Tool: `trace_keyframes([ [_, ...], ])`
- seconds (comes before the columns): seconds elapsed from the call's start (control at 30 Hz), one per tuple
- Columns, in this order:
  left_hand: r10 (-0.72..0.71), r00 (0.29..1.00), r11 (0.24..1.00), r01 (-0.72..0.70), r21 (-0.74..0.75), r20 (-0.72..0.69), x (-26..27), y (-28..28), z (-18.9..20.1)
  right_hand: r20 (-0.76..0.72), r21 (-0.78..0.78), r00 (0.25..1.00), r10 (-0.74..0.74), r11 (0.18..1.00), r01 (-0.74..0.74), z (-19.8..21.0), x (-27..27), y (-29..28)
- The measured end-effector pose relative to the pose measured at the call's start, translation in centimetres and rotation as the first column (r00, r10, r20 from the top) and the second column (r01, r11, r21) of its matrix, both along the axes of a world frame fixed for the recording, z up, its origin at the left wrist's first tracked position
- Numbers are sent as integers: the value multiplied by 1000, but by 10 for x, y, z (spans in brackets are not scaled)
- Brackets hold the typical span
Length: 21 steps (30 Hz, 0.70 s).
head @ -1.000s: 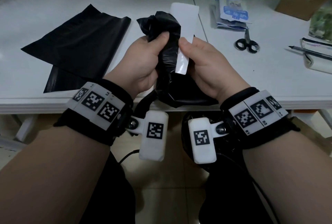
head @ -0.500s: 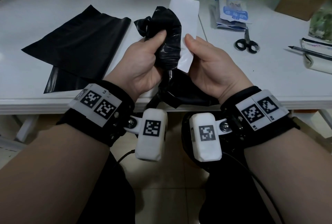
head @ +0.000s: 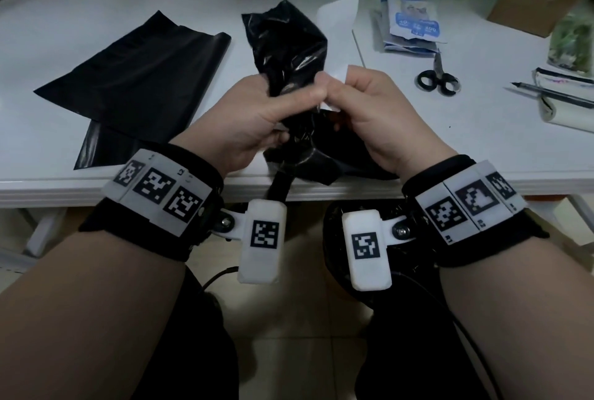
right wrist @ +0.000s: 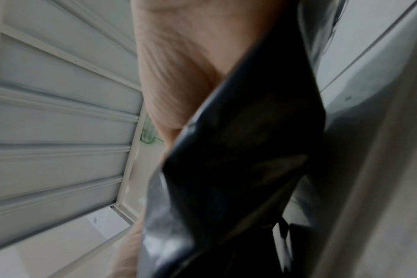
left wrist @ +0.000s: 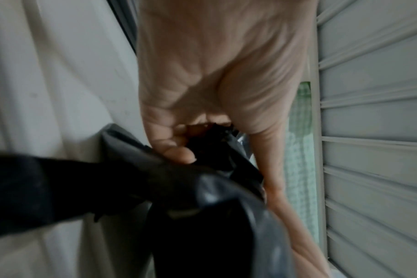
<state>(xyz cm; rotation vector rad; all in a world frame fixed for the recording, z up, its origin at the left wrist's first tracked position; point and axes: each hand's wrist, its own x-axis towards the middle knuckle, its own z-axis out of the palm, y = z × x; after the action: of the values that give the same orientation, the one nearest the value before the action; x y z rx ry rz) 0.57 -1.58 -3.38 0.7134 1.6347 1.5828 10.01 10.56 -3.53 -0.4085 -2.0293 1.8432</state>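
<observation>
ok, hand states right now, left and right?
Left hand: grips the bunched black plastic bag.
Right hand: pinches the white strip on the bag.

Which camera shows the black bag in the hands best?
The head view: the crumpled bag shows nearly whole, held between the left hand and right hand. The left wrist view shows only a blurred fold under curled fingers; the right wrist view, a dark blurred stretch.
</observation>
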Motion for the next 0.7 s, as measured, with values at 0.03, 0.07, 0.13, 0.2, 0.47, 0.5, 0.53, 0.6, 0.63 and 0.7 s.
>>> trace_keyframes([
  [0.03, -22, 1000, 1000, 22, -15, -9, 0, -1, 0, 1, 3, 1000, 12, 1000, -12, 0, 0, 0],
  [0.07, -49, 999, 999, 49, -10, 9, -1, -2, 0, 4, -9, 999, 34, 999, -34, 0, 1, -1],
  [0.13, -100, 992, 994, 97, 45, 73, -2, -5, 1, -1, -83, 995, 100, 992, -99, -1, 1, -1],
  [0.2, -149, 980, 985, 135, 108, 135, -3, -6, 2, -15, -166, 986, 167, 972, -167, 0, 2, -1],
  [0.47, -195, 938, 962, 126, 241, 288, -3, -4, -1, -88, -386, 969, 231, 889, -247, 0, 8, 9],
  [0.5, -193, 933, 961, 117, 251, 304, -2, -4, -1, -101, -416, 968, 230, 874, -251, 1, 8, 9],
  [0.53, -193, 929, 960, 112, 257, 316, -1, -4, -1, -120, -454, 965, 232, 852, -261, 2, 8, 9],
  [0.6, -187, 926, 962, 105, 251, 327, 0, -4, 0, -151, -532, 961, 231, 801, -276, 1, 7, 10],
  [0.63, -186, 926, 963, 105, 246, 330, 0, -4, 0, -158, -564, 962, 223, 779, -273, 0, 6, 10],
  [0.7, -185, 925, 965, 107, 240, 333, 1, -3, 1, -133, -595, 971, 199, 767, -239, 0, 4, 11],
])
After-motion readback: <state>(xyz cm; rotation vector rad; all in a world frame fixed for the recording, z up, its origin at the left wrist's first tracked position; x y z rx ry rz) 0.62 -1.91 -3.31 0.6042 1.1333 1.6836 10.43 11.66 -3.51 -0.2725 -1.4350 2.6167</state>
